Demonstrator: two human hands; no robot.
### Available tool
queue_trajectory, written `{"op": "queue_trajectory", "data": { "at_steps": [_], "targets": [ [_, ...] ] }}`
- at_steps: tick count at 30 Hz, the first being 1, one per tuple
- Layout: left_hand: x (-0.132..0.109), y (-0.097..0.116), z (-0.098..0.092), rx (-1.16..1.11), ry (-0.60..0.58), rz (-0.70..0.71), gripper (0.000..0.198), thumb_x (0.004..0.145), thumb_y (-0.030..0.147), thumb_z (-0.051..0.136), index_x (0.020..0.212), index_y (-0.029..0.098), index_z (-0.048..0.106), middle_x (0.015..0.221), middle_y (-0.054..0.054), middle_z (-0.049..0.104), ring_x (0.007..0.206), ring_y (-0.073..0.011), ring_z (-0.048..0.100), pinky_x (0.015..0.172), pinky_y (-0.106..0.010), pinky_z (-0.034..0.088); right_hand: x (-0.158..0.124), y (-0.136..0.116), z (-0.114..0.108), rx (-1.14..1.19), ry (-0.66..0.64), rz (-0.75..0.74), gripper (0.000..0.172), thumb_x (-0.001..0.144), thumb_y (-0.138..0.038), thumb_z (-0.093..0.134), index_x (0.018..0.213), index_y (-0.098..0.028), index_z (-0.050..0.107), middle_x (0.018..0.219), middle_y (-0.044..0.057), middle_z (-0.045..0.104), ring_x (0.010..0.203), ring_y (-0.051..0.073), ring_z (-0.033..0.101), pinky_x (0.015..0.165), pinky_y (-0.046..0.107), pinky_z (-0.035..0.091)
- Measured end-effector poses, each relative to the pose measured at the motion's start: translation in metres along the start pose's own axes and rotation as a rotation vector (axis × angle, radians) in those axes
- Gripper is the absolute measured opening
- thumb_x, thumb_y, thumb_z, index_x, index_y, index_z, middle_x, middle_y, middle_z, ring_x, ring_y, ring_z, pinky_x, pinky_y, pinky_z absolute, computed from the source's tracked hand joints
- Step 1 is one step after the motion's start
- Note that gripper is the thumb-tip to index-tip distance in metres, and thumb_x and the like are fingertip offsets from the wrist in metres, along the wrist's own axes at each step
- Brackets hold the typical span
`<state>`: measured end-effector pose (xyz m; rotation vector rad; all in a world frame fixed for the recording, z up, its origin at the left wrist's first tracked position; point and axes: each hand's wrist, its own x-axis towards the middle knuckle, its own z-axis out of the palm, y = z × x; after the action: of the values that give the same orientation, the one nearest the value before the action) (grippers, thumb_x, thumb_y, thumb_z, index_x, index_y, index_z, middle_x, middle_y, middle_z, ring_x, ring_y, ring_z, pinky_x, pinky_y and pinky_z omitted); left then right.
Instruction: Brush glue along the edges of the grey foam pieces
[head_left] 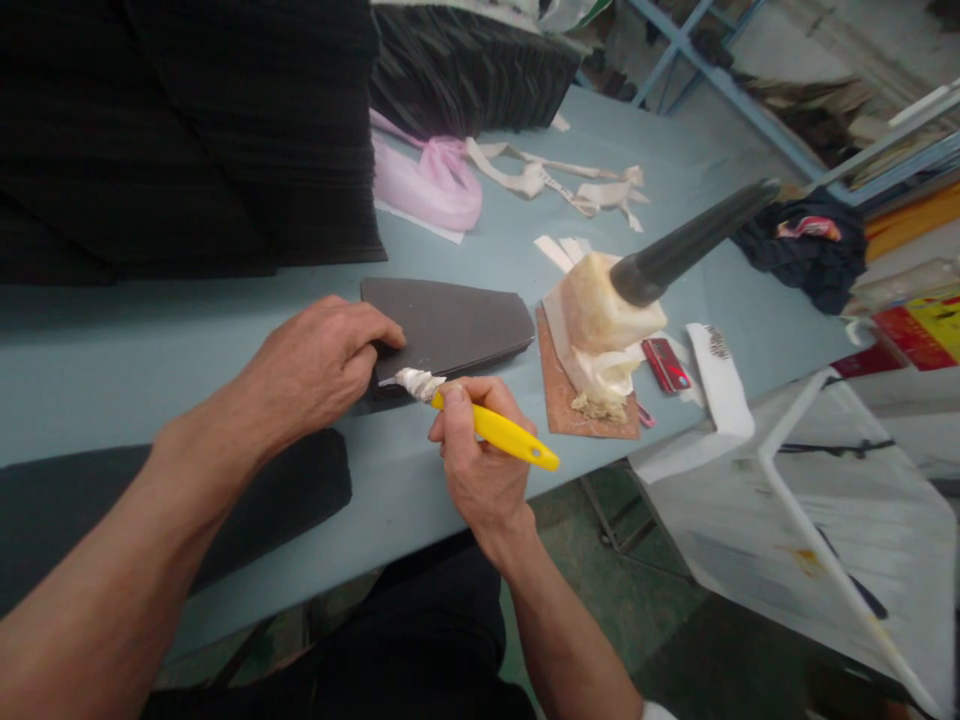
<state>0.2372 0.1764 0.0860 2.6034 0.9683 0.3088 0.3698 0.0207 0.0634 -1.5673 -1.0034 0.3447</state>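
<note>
Black sheets in a tall, ridged stack (315,150) stand at left on the pale blue table (405,470). The left hand (319,355) presses its fingers on smooth, tapered dark grey pieces (457,320), lying layered mid-table; I cannot tell whether it also pinches them. The right hand (484,455) grasps a yellow-handled brush (517,437), its paste-coated bristles at their near edge. Rightward, a cream plastic container (600,305), whitish paste clotted at its opening, bears a black tapered tube (694,243) upon a brown board (556,395).
</note>
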Motion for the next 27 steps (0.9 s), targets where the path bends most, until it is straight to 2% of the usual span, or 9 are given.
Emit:
{"op": "queue_trajectory", "data": {
  "at_steps": [4, 10, 14, 19, 27],
  "targets": [
    [-0.001, 0.0, 0.001, 0.003, 0.003, 0.003, 0.051, 0.092, 0.021, 0.035, 0.117, 0.026, 0.08, 0.128, -0.007, 0.082, 0.121, -0.031, 0.071, 0.113, -0.047, 0.054, 0.009, 0.011, -0.013, -0.085, 0.07, -0.017, 0.027, 0.103, -0.043, 0.059, 0.085, -0.024, 0.063, 0.056, -0.006, 0.064, 0.048, 0.012, 0.061, 0.054, 0.026, 0.047],
    [-0.002, -0.005, 0.004, -0.012, 0.05, 0.032, 0.046, 0.091, 0.021, 0.039, 0.112, 0.03, 0.079, 0.123, -0.003, 0.083, 0.119, -0.028, 0.072, 0.11, -0.044, 0.055, 0.014, 0.009, -0.028, -0.121, 0.131, 0.006, 0.027, 0.104, -0.044, 0.061, 0.086, -0.024, 0.063, 0.057, -0.007, 0.065, 0.044, 0.011, 0.055, 0.05, 0.025, 0.045],
    [-0.001, -0.004, 0.004, -0.009, 0.021, 0.009, 0.05, 0.091, 0.022, 0.036, 0.116, 0.026, 0.079, 0.128, -0.008, 0.081, 0.122, -0.0327, 0.071, 0.112, -0.051, 0.055, 0.007, -0.003, -0.017, -0.039, 0.044, -0.001, 0.026, 0.105, -0.042, 0.059, 0.086, -0.024, 0.062, 0.058, -0.007, 0.064, 0.045, 0.01, 0.055, 0.05, 0.025, 0.046],
    [-0.001, -0.001, 0.005, -0.005, 0.015, -0.015, 0.048, 0.091, 0.023, 0.038, 0.116, 0.027, 0.079, 0.13, -0.007, 0.081, 0.126, -0.0327, 0.07, 0.112, -0.05, 0.054, 0.009, -0.003, -0.005, -0.013, -0.043, -0.008, 0.026, 0.104, -0.041, 0.059, 0.084, -0.025, 0.061, 0.058, -0.007, 0.063, 0.046, 0.01, 0.057, 0.052, 0.025, 0.047],
    [-0.002, -0.005, 0.007, -0.034, 0.038, -0.017, 0.045, 0.091, 0.022, 0.041, 0.114, 0.03, 0.079, 0.129, -0.004, 0.081, 0.128, -0.0324, 0.07, 0.112, -0.051, 0.055, 0.028, 0.017, -0.034, -0.147, 0.115, 0.004, 0.028, 0.104, -0.043, 0.06, 0.084, -0.024, 0.063, 0.057, -0.007, 0.064, 0.048, 0.011, 0.058, 0.054, 0.026, 0.047]
  ]
}}
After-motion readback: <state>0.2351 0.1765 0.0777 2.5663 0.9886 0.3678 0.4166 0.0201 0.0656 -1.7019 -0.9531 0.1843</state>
